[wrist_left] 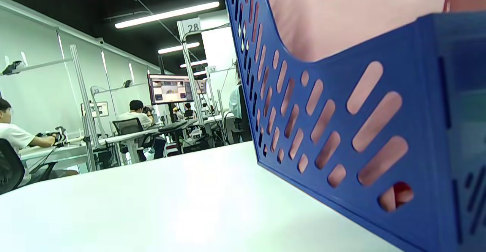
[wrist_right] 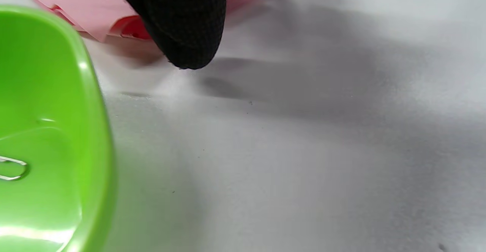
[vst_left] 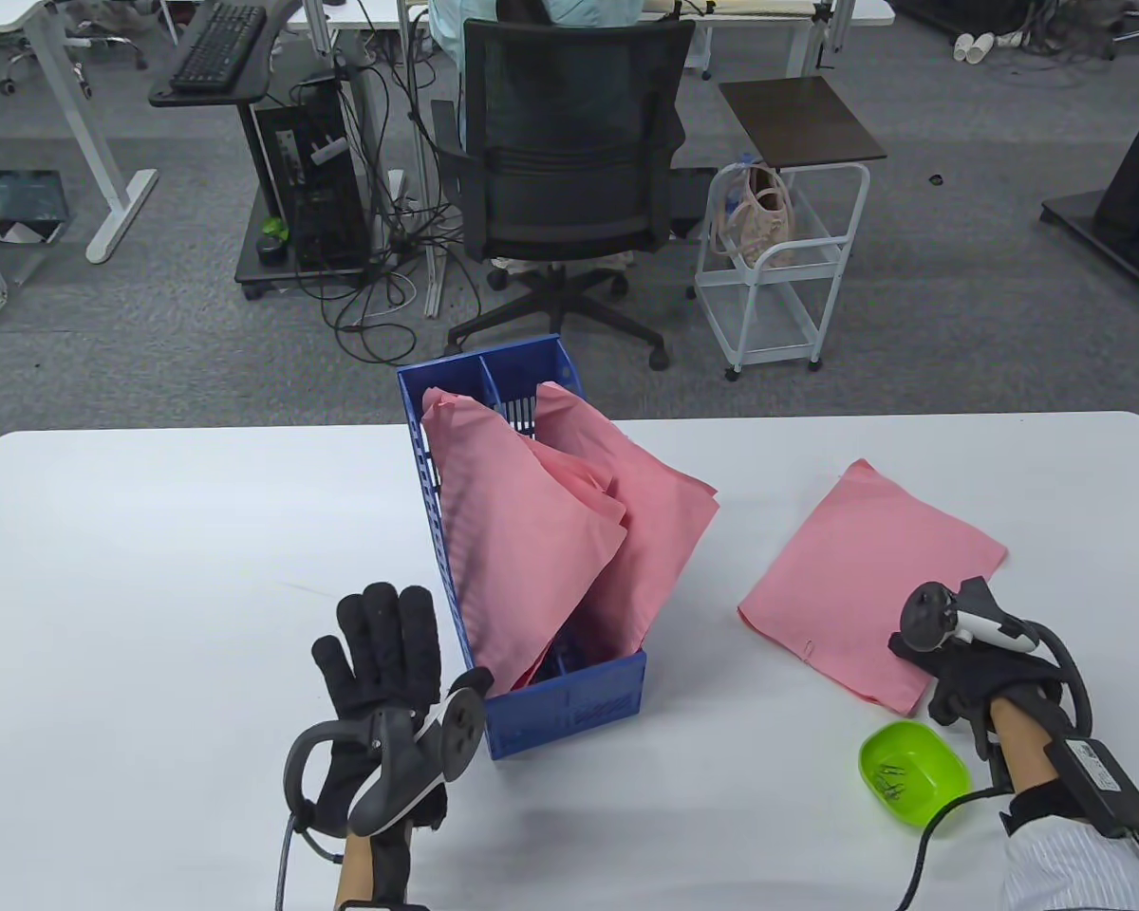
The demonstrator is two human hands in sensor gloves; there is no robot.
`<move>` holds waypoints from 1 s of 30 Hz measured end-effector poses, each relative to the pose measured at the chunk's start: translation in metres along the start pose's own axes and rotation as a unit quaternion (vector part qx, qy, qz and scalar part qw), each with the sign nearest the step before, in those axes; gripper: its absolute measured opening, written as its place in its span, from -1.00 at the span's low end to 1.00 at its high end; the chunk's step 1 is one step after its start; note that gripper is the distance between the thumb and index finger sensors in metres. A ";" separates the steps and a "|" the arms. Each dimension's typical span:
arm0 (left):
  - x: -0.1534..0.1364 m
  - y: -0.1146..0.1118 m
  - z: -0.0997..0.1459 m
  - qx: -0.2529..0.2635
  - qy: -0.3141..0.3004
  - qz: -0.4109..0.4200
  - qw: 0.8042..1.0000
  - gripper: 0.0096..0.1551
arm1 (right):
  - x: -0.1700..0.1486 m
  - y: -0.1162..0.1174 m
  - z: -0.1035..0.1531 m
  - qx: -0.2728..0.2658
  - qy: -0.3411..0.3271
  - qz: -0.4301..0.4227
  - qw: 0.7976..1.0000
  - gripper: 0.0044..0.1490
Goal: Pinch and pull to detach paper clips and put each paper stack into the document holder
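Observation:
A blue document holder (vst_left: pixel 569 697) (wrist_left: pixel 417 92) stands mid-table with pink paper stacks (vst_left: pixel 522 541) (wrist_left: pixel 341 13) leaning in it. Another pink paper stack (vst_left: pixel 864 579) (wrist_right: pixel 76 1) lies flat to its right, with a small paper clip (vst_left: pixel 810 649) on its near edge. My right hand (vst_left: pixel 940 664) sits on that stack's near right corner with its fingers curled over it. In the right wrist view a black fingertip (wrist_right: pixel 182 24) reaches the table at the slightly lifted paper edge. My left hand (vst_left: pixel 380 645) lies flat with straight fingers, just left of the holder, holding nothing.
A green bowl (vst_left: pixel 914 773) (wrist_right: pixel 49 92) holding loose paper clips (vst_left: pixel 890 780) (wrist_right: pixel 11 167) sits near the front edge, close under my right wrist. Bare white table (vst_left: pixel 152 588) spreads to the left. Beyond the far edge stand an office chair (vst_left: pixel 569 180) and a white cart (vst_left: pixel 778 266).

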State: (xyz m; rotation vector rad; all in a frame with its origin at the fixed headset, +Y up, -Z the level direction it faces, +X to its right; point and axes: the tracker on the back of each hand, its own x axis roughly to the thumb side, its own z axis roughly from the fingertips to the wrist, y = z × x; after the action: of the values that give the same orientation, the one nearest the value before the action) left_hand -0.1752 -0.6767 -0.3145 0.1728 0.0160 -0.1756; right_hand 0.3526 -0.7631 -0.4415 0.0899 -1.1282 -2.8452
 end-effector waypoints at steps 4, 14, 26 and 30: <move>-0.001 -0.004 0.000 -0.007 0.000 0.003 1.000 0.14 | -0.003 -0.001 -0.009 -0.003 0.008 -0.018 1.000 0.04; 0.001 -0.007 0.003 -0.023 -0.001 -0.004 1.000 0.14 | -0.004 0.002 -0.012 -0.058 0.030 -0.005 0.998 0.00; -0.004 -0.013 0.004 -0.037 0.005 -0.005 0.999 0.14 | -0.010 0.006 -0.015 -0.090 0.023 -0.070 0.993 -0.45; -0.003 -0.012 0.004 -0.034 0.003 -0.001 0.999 0.13 | -0.007 0.002 -0.011 -0.089 0.031 -0.031 0.995 -0.51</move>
State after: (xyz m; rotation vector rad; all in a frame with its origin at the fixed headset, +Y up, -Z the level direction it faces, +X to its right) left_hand -0.1806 -0.6886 -0.3127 0.1055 0.0282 -0.1753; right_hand 0.3608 -0.7709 -0.4480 0.2025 -0.8725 -2.9601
